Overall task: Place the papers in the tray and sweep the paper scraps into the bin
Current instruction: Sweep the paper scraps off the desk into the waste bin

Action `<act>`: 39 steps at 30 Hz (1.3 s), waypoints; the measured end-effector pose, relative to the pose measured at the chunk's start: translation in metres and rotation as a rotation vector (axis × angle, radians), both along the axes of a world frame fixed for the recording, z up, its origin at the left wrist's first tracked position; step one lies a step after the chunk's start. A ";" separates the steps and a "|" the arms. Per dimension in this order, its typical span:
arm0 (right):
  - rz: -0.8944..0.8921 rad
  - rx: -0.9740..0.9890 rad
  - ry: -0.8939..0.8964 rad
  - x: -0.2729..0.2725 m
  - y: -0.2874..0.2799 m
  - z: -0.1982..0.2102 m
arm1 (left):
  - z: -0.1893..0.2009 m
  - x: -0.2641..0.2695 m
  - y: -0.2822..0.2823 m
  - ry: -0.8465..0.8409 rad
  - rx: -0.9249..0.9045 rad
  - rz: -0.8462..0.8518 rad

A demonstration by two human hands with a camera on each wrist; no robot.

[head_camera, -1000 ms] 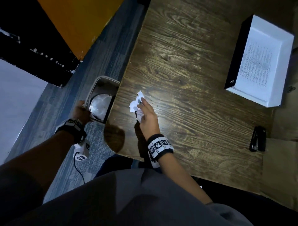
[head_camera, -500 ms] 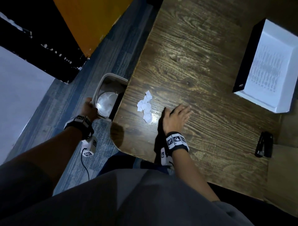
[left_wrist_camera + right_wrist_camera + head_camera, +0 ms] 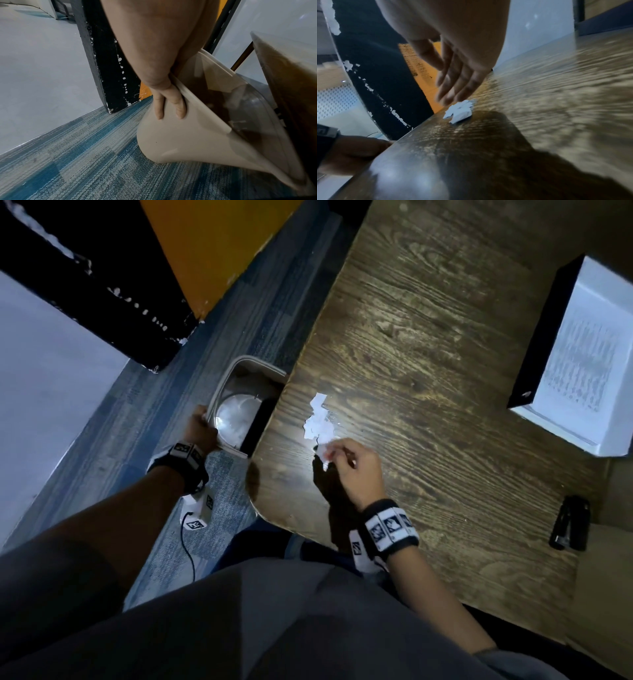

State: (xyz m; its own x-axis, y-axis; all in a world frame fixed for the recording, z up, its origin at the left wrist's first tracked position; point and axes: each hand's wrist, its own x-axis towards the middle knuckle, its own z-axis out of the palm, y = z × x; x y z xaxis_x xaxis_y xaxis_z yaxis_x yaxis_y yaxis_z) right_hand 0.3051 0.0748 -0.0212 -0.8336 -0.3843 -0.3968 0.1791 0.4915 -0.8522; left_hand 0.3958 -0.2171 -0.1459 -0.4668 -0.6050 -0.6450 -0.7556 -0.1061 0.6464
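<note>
A small pile of white paper scraps [image 3: 318, 422] [image 3: 459, 113] lies on the wooden table [image 3: 428, 344] near its left edge. My right hand [image 3: 337, 460] [image 3: 453, 88] reaches to the near end of the pile, fingers stretched out and touching the scraps. Below the table edge stands the beige bin [image 3: 222, 381] [image 3: 180, 135], tilted toward the table. My left hand [image 3: 202, 428] [image 3: 169, 106] grips its near rim, fingers on the outer wall. The black tray [image 3: 534, 330] at the right holds printed papers [image 3: 582, 354].
A black stapler [image 3: 570, 522] lies on the table at the right, near the front edge. Blue carpet [image 3: 144, 419] surrounds the bin. A black post [image 3: 102, 65] and an orange panel [image 3: 212, 244] stand beyond the bin.
My right hand left the scraps and lay flat on the table to their right, then came back to the near end of the pile. My left hand kept hold of the bin.
</note>
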 end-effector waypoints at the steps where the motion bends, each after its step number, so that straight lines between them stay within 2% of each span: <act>1: 0.025 -0.032 -0.115 0.001 0.008 -0.001 | -0.002 0.001 -0.001 0.009 0.006 0.015; 3: 0.125 -0.026 -0.308 -0.001 0.018 -0.010 | -0.008 0.007 -0.006 0.014 0.013 0.023; 5: 0.136 -0.024 -0.420 -0.009 0.016 -0.020 | -0.012 0.010 -0.008 -0.008 0.000 0.007; 8: 0.037 -0.100 -0.415 -0.030 -0.008 -0.022 | -0.006 0.009 -0.006 -0.015 -0.029 -0.024; 13: -0.029 -0.250 -0.376 -0.060 -0.049 -0.020 | 0.002 0.003 -0.001 -0.005 -0.012 -0.025; 16: -0.095 -0.336 -0.316 -0.065 -0.048 -0.012 | 0.005 0.001 0.000 -0.047 -0.053 -0.054; 18: -0.210 -0.327 -0.208 -0.067 -0.035 -0.011 | 0.005 0.001 -0.001 -0.064 -0.118 -0.080; 19: -0.282 -0.234 -0.092 -0.067 -0.027 -0.014 | 0.004 0.000 -0.001 -0.061 -0.152 -0.094; 21: -0.334 0.082 0.165 -0.066 -0.014 -0.022 | 0.007 -0.001 0.000 -0.044 -0.190 -0.112; 23: -0.224 0.423 0.266 -0.059 -0.016 -0.030 | 0.013 -0.003 0.001 -0.032 -0.211 -0.130; 24: -0.163 0.524 0.266 -0.053 -0.023 -0.035 | 0.015 -0.005 0.002 -0.033 -0.224 -0.145; 26: -0.076 0.598 0.234 -0.042 -0.045 -0.040 | 0.013 -0.006 -0.001 -0.027 -0.242 -0.174; 29: -0.008 0.618 0.204 -0.027 -0.083 -0.047 | 0.007 -0.009 -0.004 -0.044 -0.205 -0.170; 33: 0.139 0.547 0.276 -0.009 -0.125 -0.048 | 0.017 -0.014 -0.003 -0.053 -0.217 -0.194; 39: 0.393 0.457 0.295 0.007 -0.165 -0.044 | 0.029 -0.017 -0.006 0.008 -0.208 -0.235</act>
